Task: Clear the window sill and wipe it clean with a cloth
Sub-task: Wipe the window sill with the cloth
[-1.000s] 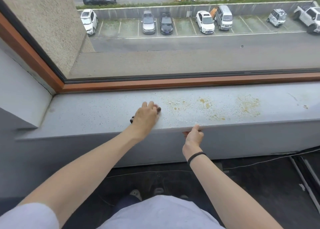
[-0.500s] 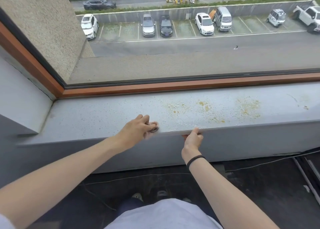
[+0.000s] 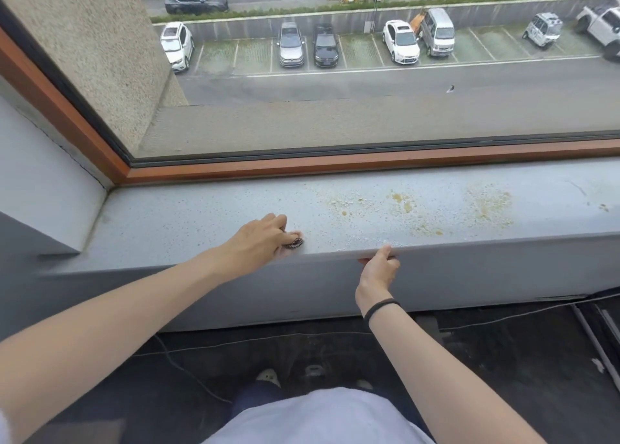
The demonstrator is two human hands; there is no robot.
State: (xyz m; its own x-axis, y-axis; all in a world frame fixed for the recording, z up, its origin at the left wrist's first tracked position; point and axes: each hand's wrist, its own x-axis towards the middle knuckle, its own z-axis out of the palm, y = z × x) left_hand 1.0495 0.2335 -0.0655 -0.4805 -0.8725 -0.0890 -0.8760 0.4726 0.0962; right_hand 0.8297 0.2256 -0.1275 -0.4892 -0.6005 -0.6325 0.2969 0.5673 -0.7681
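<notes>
Head view, wiping step. My left grip (image 3: 265, 238) is closed round a small dark wad (image 3: 295, 243), possibly the cloth though too small to tell, pressed on the window sill (image 3: 201, 215) at its front edge; my right grip (image 3: 379, 269) pinches that same edge further right, thumb on top, fingers curled under the lip; whether it holds anything below I cannot tell. Yellow stains (image 3: 402, 202) lie mid-sill, right of the wad; pale grit (image 3: 365, 242) lines the front edge. Judged best practice: flat overlapping strokes toward the front edge; firmer pressure on the stains; right grip cupped under the lip to catch grit.
</notes>
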